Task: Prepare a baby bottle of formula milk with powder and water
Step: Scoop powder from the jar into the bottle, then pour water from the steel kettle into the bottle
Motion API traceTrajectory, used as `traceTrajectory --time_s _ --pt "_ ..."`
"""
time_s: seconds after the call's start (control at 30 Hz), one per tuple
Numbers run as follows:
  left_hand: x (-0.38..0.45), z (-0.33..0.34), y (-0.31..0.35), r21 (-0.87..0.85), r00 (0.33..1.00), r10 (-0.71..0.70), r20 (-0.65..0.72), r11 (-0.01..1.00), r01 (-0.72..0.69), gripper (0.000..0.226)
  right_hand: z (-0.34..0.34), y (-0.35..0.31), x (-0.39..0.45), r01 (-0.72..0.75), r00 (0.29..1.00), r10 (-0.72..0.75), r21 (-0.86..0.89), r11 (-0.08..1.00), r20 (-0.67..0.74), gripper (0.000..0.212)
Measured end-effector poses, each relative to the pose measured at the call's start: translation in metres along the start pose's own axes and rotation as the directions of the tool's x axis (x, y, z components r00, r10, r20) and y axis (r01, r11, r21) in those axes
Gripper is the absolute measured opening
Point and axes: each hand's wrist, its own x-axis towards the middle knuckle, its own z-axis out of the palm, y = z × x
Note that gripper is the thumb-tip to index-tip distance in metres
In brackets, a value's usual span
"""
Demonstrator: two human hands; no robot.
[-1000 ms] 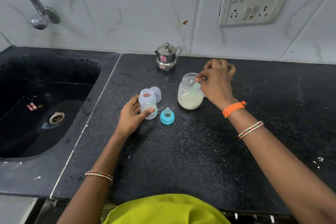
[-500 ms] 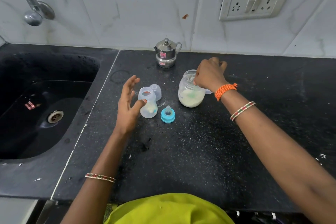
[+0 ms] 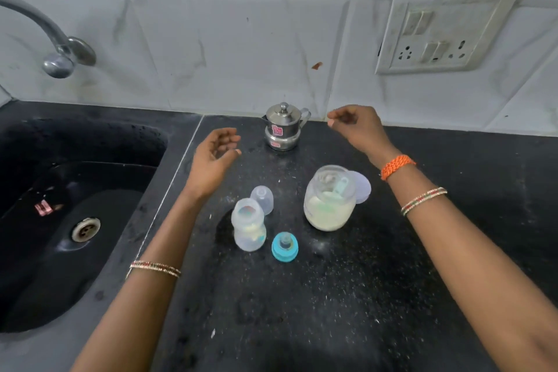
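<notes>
Both hands lifted toward steel pot (image 3: 283,127), left hand (image 3: 211,160) empty, right hand (image 3: 356,127) empty

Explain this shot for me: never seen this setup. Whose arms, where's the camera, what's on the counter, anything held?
There is no machine here: a person wears a camera on the head, looking down at their own two bare hands. The left hand and right hand hover open over the black stone counter, holding nothing. On it stand a small clear baby bottle with powder inside, a clear dome cap, a blue teat ring, a glass powder jar with a green scoop in it, and a lidded steel pot. A black sink lies left.
</notes>
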Motion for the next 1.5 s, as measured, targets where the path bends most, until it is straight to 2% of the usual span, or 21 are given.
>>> traceTrajectory --time_s 0.07,0.13,0.23,0.3,0.4,0.47,0.57,0.6,0.67,0.77,0.83,1.0,1.17,1.27,1.33,1.43,1.5 --pt "0.032 0.003 -0.019 0.095 0.994 -0.083 0.078 0.993 0.075 0.046 0.007 0.022 0.033 -0.189 0.975 0.169 0.142 0.972 0.143 0.032" --pt "0.056 0.01 -0.035 0.197 0.98 -0.147 0.136 0.973 0.119 0.064 0.017 0.043 0.06 -0.311 0.917 0.253 0.154 0.938 0.308 0.048" --pt "0.092 0.029 -0.057 0.278 0.949 -0.223 0.224 0.948 0.158 0.075 0.042 0.061 0.091 -0.307 0.857 0.227 0.104 0.946 0.463 0.067" --pt "0.109 0.043 -0.065 0.244 0.928 -0.243 0.282 0.954 0.176 0.074 0.061 0.066 0.103 -0.264 0.849 0.18 0.103 0.959 0.496 0.064" --pt "0.129 0.056 -0.08 0.128 0.949 -0.193 0.248 0.978 0.166 0.047 0.082 0.072 0.113 -0.215 0.892 0.124 0.166 0.962 0.436 0.046" --pt "0.135 0.055 -0.083 0.068 0.958 -0.172 0.228 0.985 0.16 0.038 0.086 0.075 0.115 -0.176 0.913 0.08 0.211 0.961 0.401 0.042" --pt "0.133 0.047 -0.078 0.014 0.946 -0.179 0.269 0.983 0.182 0.046 0.084 0.069 0.109 -0.17 0.917 0.067 0.233 0.957 0.393 0.055" --pt "0.132 0.044 -0.074 0.008 0.943 -0.179 0.282 0.983 0.184 0.045 0.081 0.064 0.107 -0.162 0.913 0.057 0.232 0.959 0.404 0.054" --pt "0.126 0.039 -0.059 0.009 0.942 -0.171 0.288 0.984 0.176 0.043 0.073 0.05 0.101 -0.143 0.91 0.036 0.231 0.962 0.412 0.033" --pt "0.113 0.032 -0.029 -0.021 0.953 -0.129 0.273 0.99 0.14 0.047 0.06 0.025 0.087 -0.038 0.933 -0.07 0.291 0.956 0.352 0.052" --pt "0.102 0.028 -0.006 -0.048 0.964 -0.097 0.246 0.993 0.112 0.046 0.051 0.004 0.074 0.03 0.952 -0.125 0.323 0.946 0.278 0.049" --pt "0.061 0.021 0.055 -0.067 0.979 0.031 0.202 0.998 -0.018 0.034 0.031 -0.042 0.028 0.13 0.958 -0.241 0.515 0.848 0.155 0.042" --pt "0.005 0.011 0.081 -0.089 0.968 0.106 0.229 0.992 -0.087 0.03 0.025 -0.059 -0.04 0.128 0.968 -0.243 0.723 0.679 0.056 0.041" --pt "-0.033 0.003 0.063 -0.083 0.982 0.072 0.173 0.995 -0.058 0.043 0.025 -0.051 -0.073 0.136 0.969 -0.243 0.715 0.686 0.048 0.041" --pt "-0.061 -0.005 0.037 -0.063 0.997 0.031 0.073 0.998 -0.027 0.044 0.023 -0.045 -0.09 0.139 0.966 -0.25 0.696 0.705 0.061 0.041" --pt "-0.096 -0.009 -0.005 -0.152 0.991 -0.093 -0.097 0.985 0.077 0.04 0.017 -0.039 -0.107 0.152 0.953 -0.285 0.65 0.745 0.103 0.041" --pt "-0.113 -0.003 -0.025 -0.185 0.98 -0.14 -0.138 0.976 0.113 0.048 0.015 -0.036 -0.111 0.173 0.945 -0.306 0.617 0.768 0.115 0.043"
